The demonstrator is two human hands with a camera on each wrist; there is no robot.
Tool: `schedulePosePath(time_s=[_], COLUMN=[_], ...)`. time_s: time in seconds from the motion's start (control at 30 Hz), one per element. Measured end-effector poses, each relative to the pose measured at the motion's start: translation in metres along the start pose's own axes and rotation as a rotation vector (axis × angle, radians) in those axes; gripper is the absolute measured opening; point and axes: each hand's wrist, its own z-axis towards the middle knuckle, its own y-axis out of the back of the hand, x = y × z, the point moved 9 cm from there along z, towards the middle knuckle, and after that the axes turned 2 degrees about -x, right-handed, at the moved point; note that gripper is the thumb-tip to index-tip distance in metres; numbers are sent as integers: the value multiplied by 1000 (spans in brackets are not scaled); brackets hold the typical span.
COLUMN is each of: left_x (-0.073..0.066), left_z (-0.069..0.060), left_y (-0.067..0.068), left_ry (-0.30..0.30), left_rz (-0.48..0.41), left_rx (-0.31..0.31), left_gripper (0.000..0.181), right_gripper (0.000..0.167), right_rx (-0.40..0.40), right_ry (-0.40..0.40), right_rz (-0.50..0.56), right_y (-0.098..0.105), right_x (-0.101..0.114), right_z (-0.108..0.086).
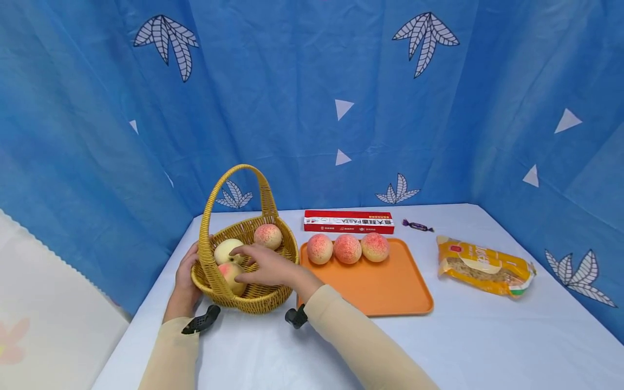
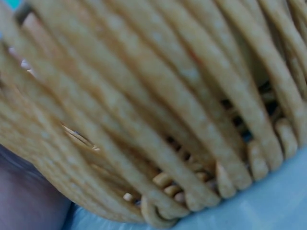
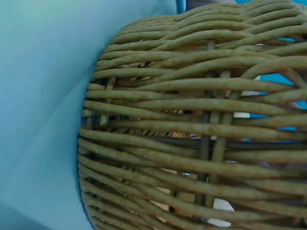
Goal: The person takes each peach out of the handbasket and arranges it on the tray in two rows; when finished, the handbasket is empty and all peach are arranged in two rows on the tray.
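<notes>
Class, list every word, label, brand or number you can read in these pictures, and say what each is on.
"PASTA": on the red box, beside Chinese characters.
Smaller print on the red box: too small to read.
Orange-yellow bag: lettering too small and blurred to read.
Purple wrapper: any print too small to read.

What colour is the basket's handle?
The handle is golden yellow. The head view shows it best.

A woven basket [image 2: 158, 115] spreads across most of the view, its strands blurred. Pale blue surface [image 2: 268, 201] shows beneath the basket.
</notes>
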Motion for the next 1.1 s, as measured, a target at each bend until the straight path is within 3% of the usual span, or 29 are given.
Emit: schedulePosePath(time_s=[0.33,0.5,0.67,0.87,1.1], left_x=[1,-2,-3,-1,-3], left_z=[0,-2,-2,-2,-1], left_y=[-1,-2,-3,-3,-1], left_ry=[-6,-44,-54,-26,-40], left_rz=[-11,-9,-3,1,22], left_rx=[17,46,52,19,9], left_gripper=[58,57,56,57,57], right_gripper=[70,72,71,66,58], right_rx=[116,145,162,131,68], right_ry=[35,66,44,37,-23], right_rz=[-110,-188,-280,-236,-162], right_y=[-20,-27,-30,-27,-20], right_x=[1,4,2,3,-2], right_z=[2,5,5,5,6])
